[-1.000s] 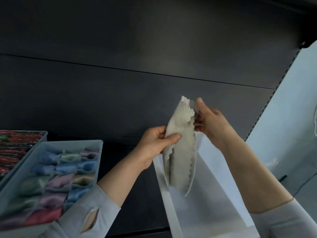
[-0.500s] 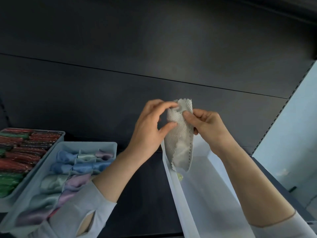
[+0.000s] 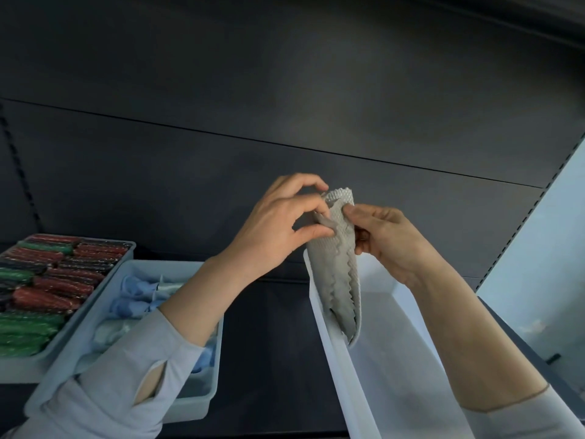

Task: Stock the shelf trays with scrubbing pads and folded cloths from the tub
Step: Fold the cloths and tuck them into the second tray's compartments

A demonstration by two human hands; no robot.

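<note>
Open lane: dark shelf (image 3: 269, 343) between cloth tray (image 3: 196, 407) and white tray (image 3: 329, 359).
Obstruction: left forearm (image 3: 196, 312) crosses cloth tray.

A pale grey cloth (image 3: 340, 264) with a fine honeycomb weave and zigzag-cut edges; light grey-blue sleeves (image 3: 120, 391); red, green and what look like black glittery scrubbing pads (image 3: 47, 280) in a pale grey tray (image 3: 125, 248); pastel blue and whitish folded cloths (image 3: 136, 299) in the next tray (image 3: 202, 403); a white tub (image 3: 335, 375); dark charcoal shelving (image 3: 285, 90)
</note>
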